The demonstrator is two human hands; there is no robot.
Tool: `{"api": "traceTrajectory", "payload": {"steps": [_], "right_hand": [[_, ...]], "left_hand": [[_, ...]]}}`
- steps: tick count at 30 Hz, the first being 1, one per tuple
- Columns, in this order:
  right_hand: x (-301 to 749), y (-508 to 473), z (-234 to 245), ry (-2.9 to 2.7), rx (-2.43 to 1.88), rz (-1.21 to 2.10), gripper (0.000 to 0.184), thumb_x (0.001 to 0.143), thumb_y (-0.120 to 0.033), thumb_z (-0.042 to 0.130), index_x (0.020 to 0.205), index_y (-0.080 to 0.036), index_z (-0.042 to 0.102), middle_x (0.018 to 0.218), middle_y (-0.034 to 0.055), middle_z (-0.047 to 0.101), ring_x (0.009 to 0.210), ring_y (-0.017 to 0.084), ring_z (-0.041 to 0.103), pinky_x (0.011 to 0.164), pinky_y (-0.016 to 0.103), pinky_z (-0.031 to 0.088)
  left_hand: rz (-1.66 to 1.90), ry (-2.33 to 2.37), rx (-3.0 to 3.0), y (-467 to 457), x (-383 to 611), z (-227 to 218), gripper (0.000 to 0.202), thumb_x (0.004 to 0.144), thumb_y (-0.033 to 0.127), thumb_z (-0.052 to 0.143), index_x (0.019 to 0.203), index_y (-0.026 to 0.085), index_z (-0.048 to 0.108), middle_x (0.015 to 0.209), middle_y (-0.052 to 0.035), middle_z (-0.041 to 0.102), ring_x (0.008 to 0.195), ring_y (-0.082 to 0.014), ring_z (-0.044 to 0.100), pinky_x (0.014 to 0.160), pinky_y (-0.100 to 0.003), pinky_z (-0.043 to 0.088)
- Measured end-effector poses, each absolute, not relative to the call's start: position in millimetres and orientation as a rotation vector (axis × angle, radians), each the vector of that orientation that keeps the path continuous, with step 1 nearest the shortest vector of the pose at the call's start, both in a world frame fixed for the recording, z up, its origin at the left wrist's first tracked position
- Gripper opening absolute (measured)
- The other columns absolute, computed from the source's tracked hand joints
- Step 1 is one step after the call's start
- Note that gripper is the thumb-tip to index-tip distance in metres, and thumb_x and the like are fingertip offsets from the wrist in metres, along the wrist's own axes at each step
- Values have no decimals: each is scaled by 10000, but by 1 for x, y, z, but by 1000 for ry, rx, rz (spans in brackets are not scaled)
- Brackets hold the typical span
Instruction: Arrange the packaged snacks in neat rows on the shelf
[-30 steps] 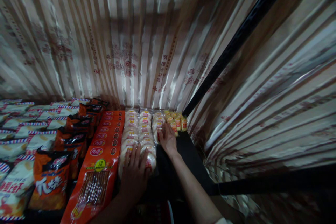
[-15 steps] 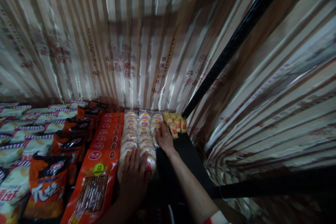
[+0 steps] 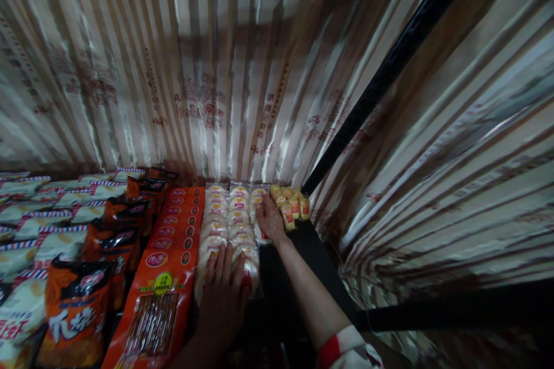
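Observation:
Two long rows of white round cakes in clear wrappers (image 3: 215,216) lie side by side on a black shelf, with a shorter third row (image 3: 258,199) to their right. My left hand (image 3: 223,288) lies over the near end of the long rows, fingers spread and flat on the wrappers. On the short row rests my right hand (image 3: 270,220), its fingers stretched out along the front packet and partly hiding it. Small yellow wrapped pieces (image 3: 289,207) sit in a cluster just right of that hand.
Overlapping orange packs of brown sticks (image 3: 158,282) line up left of the cakes. Farther left stand orange-and-black snack bags (image 3: 75,311) and pale snack bags (image 3: 60,242). Pleated curtain (image 3: 242,69) hangs behind, and a black pole (image 3: 385,81) slants up at the right.
My right forearm has shifted slightly, and more of its sleeve shows. Both hands stay on the cakes, which have hardly moved.

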State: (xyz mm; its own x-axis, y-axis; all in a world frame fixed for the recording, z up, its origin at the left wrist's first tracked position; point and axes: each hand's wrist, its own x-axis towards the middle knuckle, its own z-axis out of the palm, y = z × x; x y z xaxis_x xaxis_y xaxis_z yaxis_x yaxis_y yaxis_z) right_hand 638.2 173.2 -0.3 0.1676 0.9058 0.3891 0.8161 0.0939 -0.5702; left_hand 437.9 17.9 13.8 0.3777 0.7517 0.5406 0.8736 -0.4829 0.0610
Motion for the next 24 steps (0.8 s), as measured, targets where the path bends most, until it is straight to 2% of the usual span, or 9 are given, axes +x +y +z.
{"api": "traceTrajectory", "payload": {"steps": [6, 15, 21, 24], "right_hand": [[636, 170, 2, -1634, -1726, 131, 548, 872, -368, 383, 1339, -84, 426, 1338, 168, 505, 1251, 244, 458, 1053, 421, 366], [626, 167, 6, -1643, -1785, 154, 582, 906, -408, 311, 1347, -44, 417, 1389, 179, 446, 1324, 249, 362, 1094, 403, 303], [628, 144, 11, -1545, -1716, 26, 539, 905, -381, 319, 1323, -66, 444, 1355, 184, 477, 1289, 252, 404, 1062, 437, 346], [626, 121, 4, -1532, -1701, -30, 521, 893, -362, 351, 1325, -85, 441, 1378, 179, 450, 1311, 268, 370, 1051, 471, 354]], "left_hand": [[-723, -1434, -2397, 18, 439, 12, 529, 857, 322, 481, 1366, 193, 414, 1454, -103, 378, 1355, -292, 292, 1092, -475, 211], [-716, -1459, -2433, 18, 439, 10, 534, 865, 325, 475, 1379, 204, 397, 1462, -98, 366, 1353, -297, 296, 1094, -482, 207], [-691, -1447, -2429, 18, 438, 11, 534, 860, 329, 489, 1372, 201, 408, 1449, -112, 383, 1355, -311, 288, 1082, -492, 225], [-699, -1451, -2427, 18, 438, 9, 536, 860, 354, 492, 1368, 205, 415, 1454, -120, 373, 1355, -318, 287, 1075, -498, 237]]}}
